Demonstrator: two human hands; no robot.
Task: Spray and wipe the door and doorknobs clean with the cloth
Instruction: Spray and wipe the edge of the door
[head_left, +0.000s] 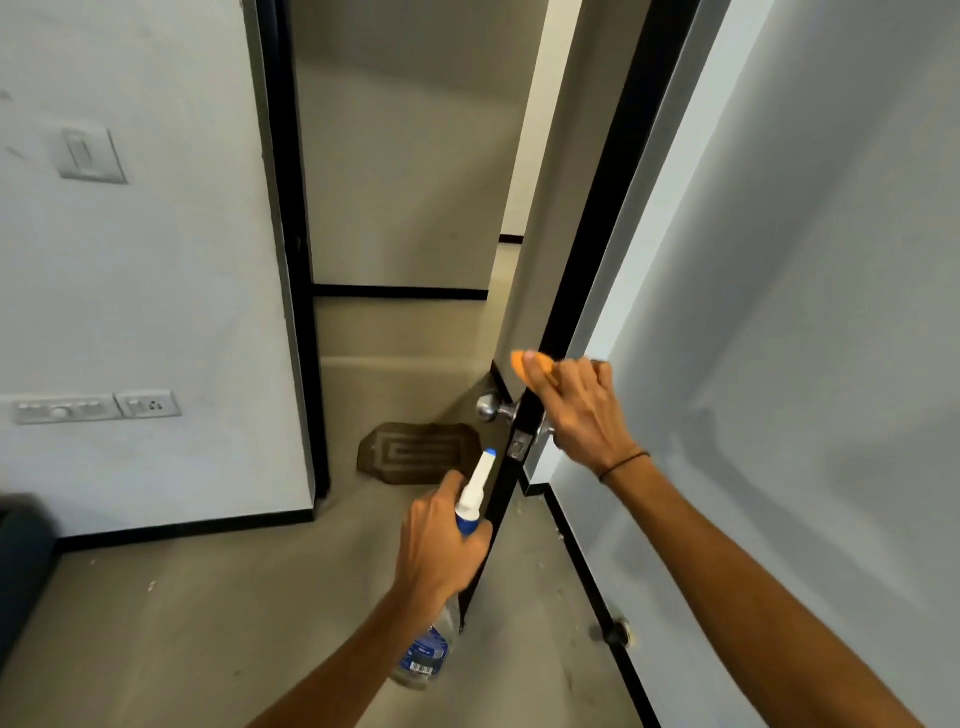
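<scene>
The open door (587, 291) stands edge-on to me, its black edge running up the middle of the view. A silver doorknob (491, 408) sticks out on its left face. My right hand (582, 415) grips an orange cloth (530, 366) against the door edge just above the knobs, and covers most of the knob on the right face. My left hand (441, 535) holds a clear spray bottle (472, 499) by its neck, the white and blue nozzle pointing up toward the latch plate (518, 447).
A brown doormat (415, 452) lies on the grey floor beyond the doorway. The black door frame (291, 249) and a wall with switches (93, 408) are at left. A door stopper (615, 631) sits on the skirting at right. A dark object (21, 545) is at the left edge.
</scene>
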